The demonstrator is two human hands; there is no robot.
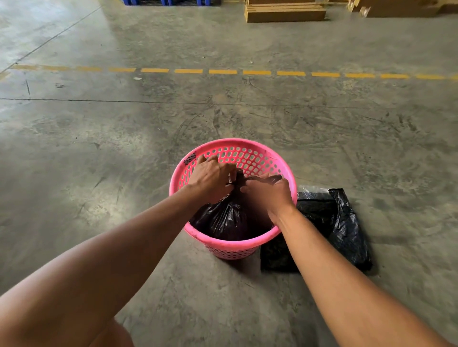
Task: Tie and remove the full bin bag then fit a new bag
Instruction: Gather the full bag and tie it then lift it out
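A pink perforated bin [250,153] stands on the concrete floor in the lower middle of the head view. Inside it sits a full black bin bag [223,218] with its top gathered into a twisted neck. My left hand [210,177] grips the neck from the left. My right hand [267,192] holds a strip of the same bag's top from the right. Both hands meet over the bin's middle, and they hide the knot itself. A flat pile of black new bags [344,227] lies on the floor just right of the bin.
Bare concrete floor surrounds the bin. A dashed yellow line [223,71] crosses the floor farther off. Wooden pallets or boards [285,12] are stacked at the far top right, and blue crates [168,2] show at the top edge.
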